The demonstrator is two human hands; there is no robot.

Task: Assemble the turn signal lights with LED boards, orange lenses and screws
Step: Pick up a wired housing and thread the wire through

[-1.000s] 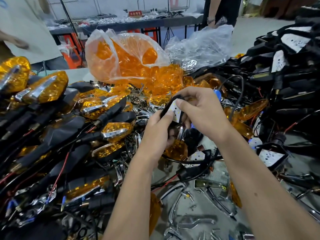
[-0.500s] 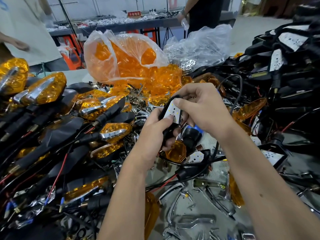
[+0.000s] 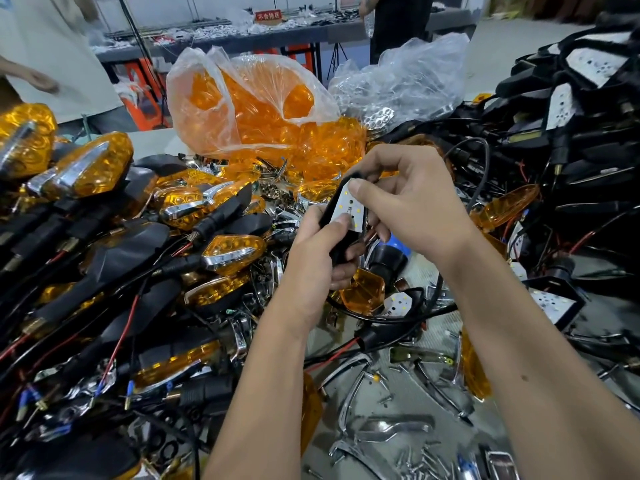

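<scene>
both hands on one turn signal housing, above the littered counter

left hand grasps the black housing, thumb on the led board; right hand pinches the board's top edge; a loose orange lens sits just below the left grip.

assembly workshop, heaped turn signal lights, benches

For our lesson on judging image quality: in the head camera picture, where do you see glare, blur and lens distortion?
Head view: glare on the clear plastic bag of orange lenses and on the chrome trims; the other person's hand at far left is blurred; the LED board held by the left hand and right hand is sharp; the wide lens bends the edges.
</scene>
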